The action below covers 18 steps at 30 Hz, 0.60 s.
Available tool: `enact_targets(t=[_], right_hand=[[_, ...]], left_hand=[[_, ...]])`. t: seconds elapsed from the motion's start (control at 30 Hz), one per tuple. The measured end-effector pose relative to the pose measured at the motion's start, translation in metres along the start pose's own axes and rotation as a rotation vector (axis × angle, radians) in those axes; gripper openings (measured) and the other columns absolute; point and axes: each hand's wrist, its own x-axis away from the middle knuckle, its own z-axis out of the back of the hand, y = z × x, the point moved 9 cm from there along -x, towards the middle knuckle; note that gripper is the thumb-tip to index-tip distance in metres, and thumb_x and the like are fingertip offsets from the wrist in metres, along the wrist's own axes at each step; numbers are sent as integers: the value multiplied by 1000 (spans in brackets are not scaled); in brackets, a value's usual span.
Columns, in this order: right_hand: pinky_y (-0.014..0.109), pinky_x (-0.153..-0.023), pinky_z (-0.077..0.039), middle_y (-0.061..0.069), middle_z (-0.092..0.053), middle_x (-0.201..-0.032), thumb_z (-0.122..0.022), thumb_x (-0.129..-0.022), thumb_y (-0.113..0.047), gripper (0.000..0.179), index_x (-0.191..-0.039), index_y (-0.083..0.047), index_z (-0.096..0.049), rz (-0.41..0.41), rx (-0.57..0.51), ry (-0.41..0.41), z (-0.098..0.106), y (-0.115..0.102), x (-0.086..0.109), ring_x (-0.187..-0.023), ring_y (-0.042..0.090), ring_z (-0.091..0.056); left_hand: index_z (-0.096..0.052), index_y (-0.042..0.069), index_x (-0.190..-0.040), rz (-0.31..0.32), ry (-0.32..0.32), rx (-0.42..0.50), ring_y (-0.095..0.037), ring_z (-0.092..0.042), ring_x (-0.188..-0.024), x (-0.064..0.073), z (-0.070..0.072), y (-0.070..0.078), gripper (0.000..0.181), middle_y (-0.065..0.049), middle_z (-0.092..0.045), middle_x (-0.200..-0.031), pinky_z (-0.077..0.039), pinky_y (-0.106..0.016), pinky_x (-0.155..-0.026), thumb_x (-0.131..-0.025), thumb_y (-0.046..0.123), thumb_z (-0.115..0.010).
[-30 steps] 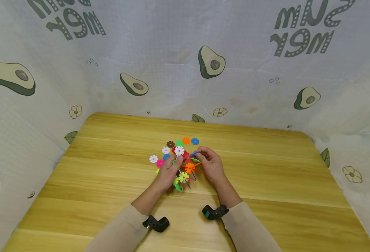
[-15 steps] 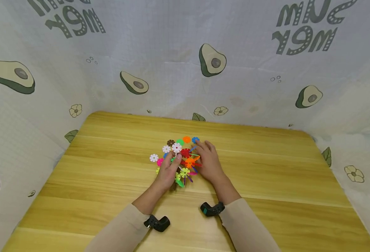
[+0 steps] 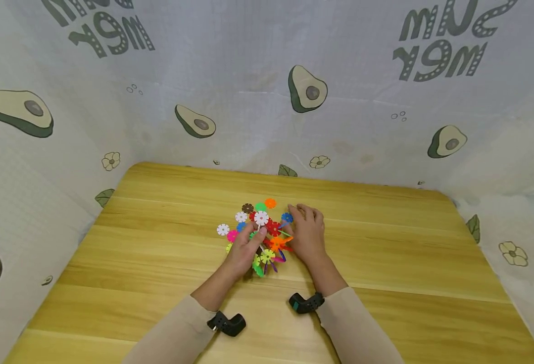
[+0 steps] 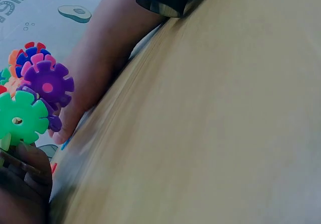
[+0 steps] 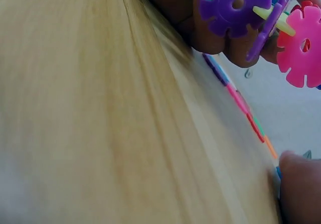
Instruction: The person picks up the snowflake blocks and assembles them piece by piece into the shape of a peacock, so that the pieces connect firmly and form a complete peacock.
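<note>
My left hand (image 3: pixel 241 253) grips a cluster of joined plastic snowflake discs (image 3: pixel 277 243) in red, orange, yellow, green, white and purple, held close over the table. In the left wrist view a green disc (image 4: pixel 19 126) and a purple disc (image 4: pixel 37 81) stick out from that cluster; purple and pink discs (image 5: pixel 296 61) show in the right wrist view. Just right of the cluster, my right hand (image 3: pixel 309 237) has its fingertips at a loose blue snowflake disc (image 3: pixel 287 217). That disc lies low at the table, and a fingertip (image 5: pixel 296 184) partly hides it in the right wrist view.
Loose discs lie behind and left of the cluster: brown (image 3: pixel 247 208), green (image 3: pixel 260 207), orange (image 3: pixel 270 202), white (image 3: pixel 223 229), pink (image 3: pixel 232 236) and several others. They rest on a wooden table (image 3: pixel 385 242). A cloth (image 3: pixel 248 65) with printed avocados hangs behind it.
My right hand has let go of a blue disc at the cluster, reached to the loose blue disc at the back right and drawn it toward me. My left hand keeps its hold.
</note>
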Motion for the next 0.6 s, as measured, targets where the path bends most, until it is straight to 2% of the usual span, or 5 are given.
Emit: enact_targets(t=[0.13,0.33,0.43,0.5,0.6], right_hand=[[67,-121,-23,18,-39,-155,-57,-104,-39,45,-142,-15,-57,-85,13,-80,-6,7,0,-144,47,-26],[56,-107,-36,19,-59,-128,-72,-96,-29,32,-118,-6,-64,-146,-209,-32,0,16,0,-125,41,-44],[35,-93,-52,10,-69,-106,-72,-96,-19,21,-111,-6,-64,-124,-520,-27,1,16,1,-101,25,-62],[25,-77,-59,3,-72,-95,-69,-98,-12,12,-107,-8,-63,-114,-841,-46,-1,15,1,-84,14,-68],[23,-73,-63,-4,-72,-92,-64,-100,-4,12,-107,-14,-65,-87,-1286,-97,-3,9,2,-79,7,-71]], left_hand=[[-53,13,-105,-15,-26,-25,-22,-53,-101,0,-3,1,26,-8,-58,-103,-45,-34,-87,-107,38,-48],[-52,11,-103,-20,-42,-16,-19,-52,-88,0,-6,0,25,-4,-55,-93,-45,-31,-77,-108,36,-48],[-51,13,-101,-15,-45,-12,-18,-50,-81,0,-5,0,24,-1,-51,-86,-43,-30,-72,-108,36,-47],[-51,13,-100,-8,-50,-18,-19,-50,-82,-1,-5,0,26,-2,-50,-85,-42,-31,-73,-108,37,-46],[-57,9,-112,4,-65,-40,-27,-58,-99,-1,-5,0,33,-11,-61,-101,-50,-41,-88,-108,40,-44]])
